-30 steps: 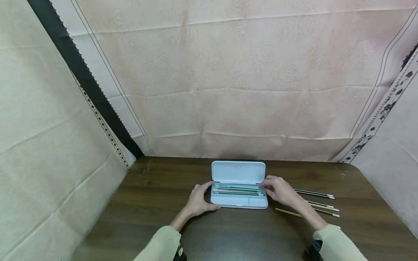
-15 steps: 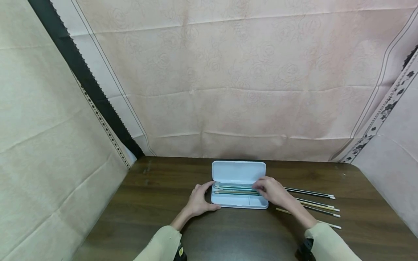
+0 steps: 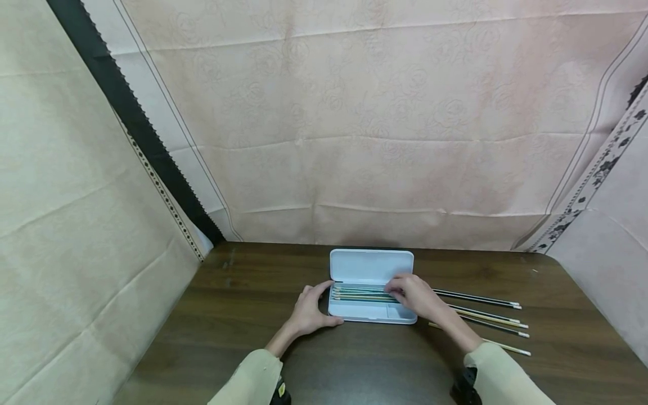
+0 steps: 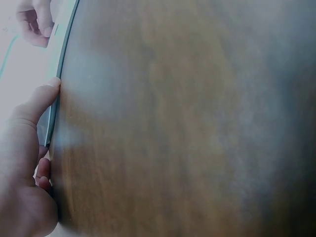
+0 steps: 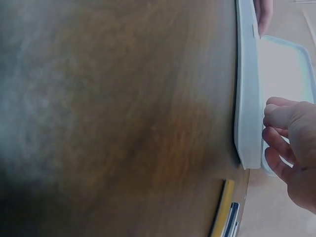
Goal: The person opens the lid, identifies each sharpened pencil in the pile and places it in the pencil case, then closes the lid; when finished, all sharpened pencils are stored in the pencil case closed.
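A light blue pencil case (image 3: pixel 372 312) lies with its lid raised on the table. My left hand (image 3: pixel 307 312) grips its left end, thumb along the front edge and fingers at the back corner; in the left wrist view, the thumb (image 4: pixel 47 96) presses the rim. Several green and teal pencils (image 3: pixel 359 295) lie lengthwise in the tray. My right hand (image 3: pixel 412 292) is over the tray's right half, its thumb and forefinger pinching at a teal pencil (image 4: pixel 9 53). In the right wrist view the fingertips meet, and the other fingers (image 5: pixel 279 150) curl below. The palm hides the pencils' right ends.
To the right of the case, several black pencils (image 3: pixel 488 301) and yellowish pencils (image 3: pixel 506 347) lie on the brown wooden table (image 3: pixel 243 315), partly under the right forearm. A pale cloth (image 3: pixel 354 169) hangs behind the table, with more cloth on both sides.
My right hand has slid left along the pencils, from the case's right end toward its middle. More of the pencils on the table show now. My left hand keeps its grip.
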Demonstrator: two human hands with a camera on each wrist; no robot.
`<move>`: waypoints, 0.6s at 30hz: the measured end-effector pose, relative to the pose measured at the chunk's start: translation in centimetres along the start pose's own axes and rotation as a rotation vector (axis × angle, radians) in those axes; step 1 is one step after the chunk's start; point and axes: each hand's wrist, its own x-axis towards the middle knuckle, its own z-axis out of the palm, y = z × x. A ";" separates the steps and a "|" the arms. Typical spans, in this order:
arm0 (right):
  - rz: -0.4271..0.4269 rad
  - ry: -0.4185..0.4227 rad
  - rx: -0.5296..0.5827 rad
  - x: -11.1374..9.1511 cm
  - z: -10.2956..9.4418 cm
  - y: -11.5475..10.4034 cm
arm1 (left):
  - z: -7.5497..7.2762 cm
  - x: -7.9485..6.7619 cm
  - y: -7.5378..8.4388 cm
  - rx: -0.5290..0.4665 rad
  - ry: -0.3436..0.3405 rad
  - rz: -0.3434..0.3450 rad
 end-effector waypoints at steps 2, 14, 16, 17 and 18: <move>0.001 0.013 -0.011 0.0 -0.1 0.0 | -0.1 0.0 0.1 0.000 0.001 -0.002; 0.093 0.177 0.150 -1.5 -3.1 1.2 | -0.1 0.0 0.1 0.000 0.006 0.004; 0.087 0.204 0.157 -1.7 -3.6 1.4 | -0.1 0.0 0.1 -0.004 0.006 0.007; 0.087 0.213 0.159 -1.8 -3.8 1.5 | 0.0 -0.1 0.1 -0.006 0.006 0.008; 0.092 0.219 0.158 -1.8 -4.0 1.6 | 0.0 -0.1 0.1 -0.009 0.005 0.009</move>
